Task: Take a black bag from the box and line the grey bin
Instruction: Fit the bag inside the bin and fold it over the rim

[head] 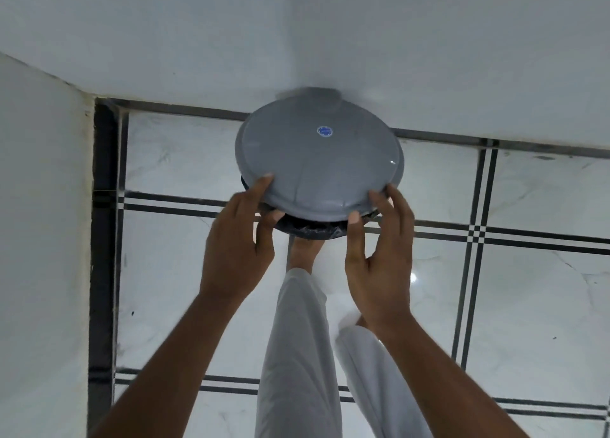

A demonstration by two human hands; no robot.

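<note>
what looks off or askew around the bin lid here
The grey lid sits tilted, raised at its near edge, where both hands hold it. Crinkled black bag shows beneath. Nothing looks spilled or damaged.

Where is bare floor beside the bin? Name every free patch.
Bare tile lies right of the grey bin along the wall, and left of it up to the corner wall. In front it is crowded: left hand, right hand on the lid, and the white trousers.

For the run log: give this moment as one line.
left hand grips lid | right hand grips lid | black bag under rim
</note>
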